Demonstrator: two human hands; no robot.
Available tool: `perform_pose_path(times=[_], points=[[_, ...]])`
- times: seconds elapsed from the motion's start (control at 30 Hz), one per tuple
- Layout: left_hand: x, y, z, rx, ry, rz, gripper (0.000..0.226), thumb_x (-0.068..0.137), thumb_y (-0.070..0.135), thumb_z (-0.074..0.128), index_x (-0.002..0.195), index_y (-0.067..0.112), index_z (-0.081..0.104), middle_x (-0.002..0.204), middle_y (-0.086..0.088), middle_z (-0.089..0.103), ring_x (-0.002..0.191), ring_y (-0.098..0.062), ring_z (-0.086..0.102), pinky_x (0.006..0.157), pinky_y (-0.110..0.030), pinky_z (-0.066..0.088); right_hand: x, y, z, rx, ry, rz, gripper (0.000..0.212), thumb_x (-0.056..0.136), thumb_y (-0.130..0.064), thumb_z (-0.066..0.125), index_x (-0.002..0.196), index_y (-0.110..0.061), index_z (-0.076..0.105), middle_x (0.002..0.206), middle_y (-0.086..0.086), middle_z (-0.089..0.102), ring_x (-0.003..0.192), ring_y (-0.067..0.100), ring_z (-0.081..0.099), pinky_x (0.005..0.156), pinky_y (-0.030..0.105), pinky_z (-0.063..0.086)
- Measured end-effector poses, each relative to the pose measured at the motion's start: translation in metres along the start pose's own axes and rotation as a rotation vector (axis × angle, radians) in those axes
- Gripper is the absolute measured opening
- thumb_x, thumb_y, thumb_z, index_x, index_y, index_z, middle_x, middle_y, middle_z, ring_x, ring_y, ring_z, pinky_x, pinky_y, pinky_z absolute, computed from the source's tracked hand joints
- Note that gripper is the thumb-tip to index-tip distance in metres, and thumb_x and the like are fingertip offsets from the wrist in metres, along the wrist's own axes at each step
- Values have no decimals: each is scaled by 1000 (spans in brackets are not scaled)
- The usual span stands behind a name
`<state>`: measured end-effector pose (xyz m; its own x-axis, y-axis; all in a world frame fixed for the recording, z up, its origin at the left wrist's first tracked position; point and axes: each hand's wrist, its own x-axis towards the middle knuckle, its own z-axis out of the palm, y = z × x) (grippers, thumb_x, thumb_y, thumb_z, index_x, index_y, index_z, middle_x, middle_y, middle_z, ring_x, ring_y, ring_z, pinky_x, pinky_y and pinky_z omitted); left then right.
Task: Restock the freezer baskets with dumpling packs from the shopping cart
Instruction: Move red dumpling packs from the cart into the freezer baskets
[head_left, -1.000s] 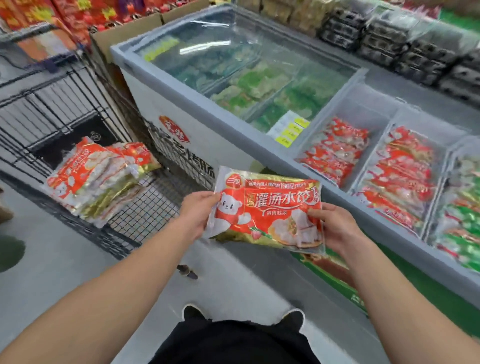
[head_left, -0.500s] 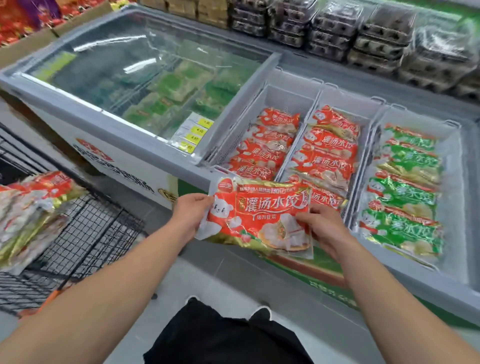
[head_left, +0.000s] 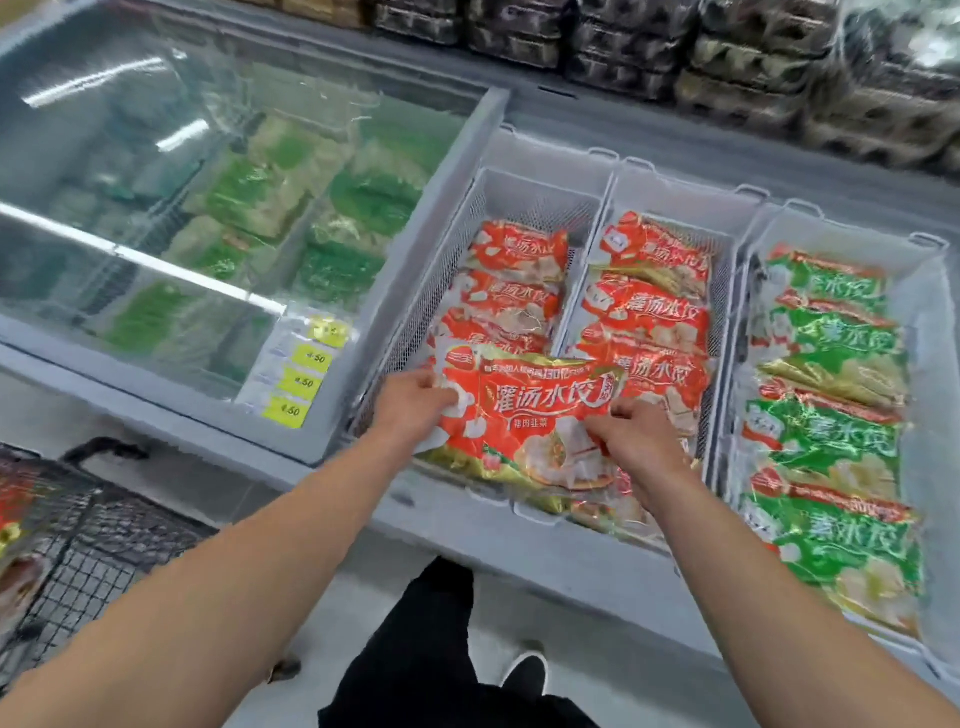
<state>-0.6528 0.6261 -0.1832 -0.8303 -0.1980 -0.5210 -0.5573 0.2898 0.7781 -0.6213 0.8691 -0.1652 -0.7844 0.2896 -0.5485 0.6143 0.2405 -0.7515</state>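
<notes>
A red dumpling pack (head_left: 524, 415) with gold edges is held flat over the near end of the left white freezer basket (head_left: 447, 270). My left hand (head_left: 415, 405) grips its left edge, and my right hand (head_left: 631, 441) pinches its lower right part. Below it, that basket holds several red packs (head_left: 511, 286). The middle basket (head_left: 727, 291) also holds red packs, and the right basket (head_left: 930, 332) holds green packs (head_left: 826, 426). The black wire shopping cart (head_left: 78, 545) shows at the lower left with a bit of a red pack at its edge.
A closed glass freezer lid (head_left: 182, 208) covers green packs on the left, with yellow price tags (head_left: 298, 384) at its corner. Stacked dark egg cartons (head_left: 727, 57) line the shelf behind the freezer. The freezer's grey front rim (head_left: 519, 540) runs under my arms.
I have turned from the cart to the freezer. The pack has moved forward from in front of the freezer rim to over the near end of the left basket, still in both hands.
</notes>
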Motion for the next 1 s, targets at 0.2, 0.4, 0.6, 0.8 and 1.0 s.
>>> perform_pose_path(times=[0.2,0.4,0.6,0.8,1.0], points=[[102,30,15,143,19,-71,14,75,21,62,82,12,70,80,-3,73,81,-30,71,73,-33,56,93,-43,53,-54,-25,109,9,77,-3,66,76,-12,67,80,4,73,77,25,69,71,37,57],[176,27,46,246,73,-61,22,76,23,60,96,14,63,97,-9,72,87,-31,69,81,-45,58,160,-66,94,-41,-134,189,9,83,-5,65,85,-13,61,86,7,70,81,25,68,71,34,53],[208,41,58,333,68,-19,14,82,14,60,89,26,57,90,1,68,86,-29,68,77,-43,58,201,-65,108,-40,-217,227,6,81,-17,67,86,-21,66,96,7,73,93,27,69,96,51,51],[221,27,61,471,-70,-20,21,76,35,58,96,28,60,95,11,69,89,-20,67,83,-43,57,208,-59,105,-297,-323,215,38,88,-28,69,124,-22,58,125,1,62,112,23,60,95,32,47],[203,35,60,485,-105,-10,24,90,24,66,114,20,64,112,0,70,101,-24,65,95,-42,51,191,-57,92,-417,-288,156,51,91,-24,64,139,-15,50,138,1,54,122,21,53,89,26,38]])
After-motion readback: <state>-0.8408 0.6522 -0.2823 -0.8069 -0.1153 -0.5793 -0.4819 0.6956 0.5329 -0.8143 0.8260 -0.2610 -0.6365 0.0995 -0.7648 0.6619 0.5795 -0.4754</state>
